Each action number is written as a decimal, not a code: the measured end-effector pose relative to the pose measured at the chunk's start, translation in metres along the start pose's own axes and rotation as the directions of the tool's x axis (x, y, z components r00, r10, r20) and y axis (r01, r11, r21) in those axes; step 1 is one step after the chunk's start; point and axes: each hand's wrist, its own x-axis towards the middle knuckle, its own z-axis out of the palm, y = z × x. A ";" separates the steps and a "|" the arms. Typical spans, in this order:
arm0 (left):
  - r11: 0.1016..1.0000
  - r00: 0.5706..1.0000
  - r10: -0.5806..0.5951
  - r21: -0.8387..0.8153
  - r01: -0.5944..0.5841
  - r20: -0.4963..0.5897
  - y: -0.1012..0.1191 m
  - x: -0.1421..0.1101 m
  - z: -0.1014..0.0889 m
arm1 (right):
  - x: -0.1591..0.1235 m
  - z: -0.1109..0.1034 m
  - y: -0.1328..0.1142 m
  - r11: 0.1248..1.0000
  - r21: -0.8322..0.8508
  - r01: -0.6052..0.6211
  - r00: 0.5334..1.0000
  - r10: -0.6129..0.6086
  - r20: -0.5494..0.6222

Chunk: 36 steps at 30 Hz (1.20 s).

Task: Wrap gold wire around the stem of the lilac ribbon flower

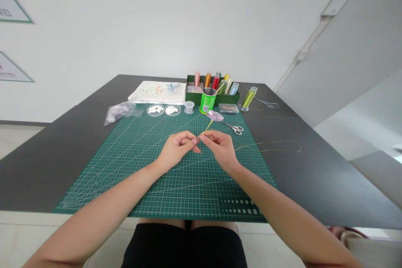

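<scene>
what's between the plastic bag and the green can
Two round dishes of white pieces and a small clear tub, seen in the head view.

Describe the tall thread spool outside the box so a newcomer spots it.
On the dark table, find the green box at the cutting mat's far edge. Just right of it is the lime-green spool on a round base; the other tall spools sit in the box.

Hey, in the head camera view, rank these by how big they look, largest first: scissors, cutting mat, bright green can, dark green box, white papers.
1. Cutting mat
2. Dark green box and white papers: too alike to rank
3. Bright green can
4. Scissors
</scene>
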 end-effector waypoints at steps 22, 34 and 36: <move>0.999 0.999 0.049 -0.020 -0.049 0.022 0.005 -0.002 0.000 | 0.009 -0.010 0.014 0.998 0.039 0.057 0.994 -0.060 0.093; 0.999 0.995 0.030 -0.022 -0.028 0.097 0.005 -0.004 0.002 | 0.006 -0.006 0.006 0.991 -0.077 0.110 0.991 -0.103 0.086; 0.999 0.996 0.045 -0.011 -0.044 0.082 0.006 -0.003 0.001 | 0.005 -0.005 0.006 0.991 -0.081 0.105 0.992 -0.098 0.079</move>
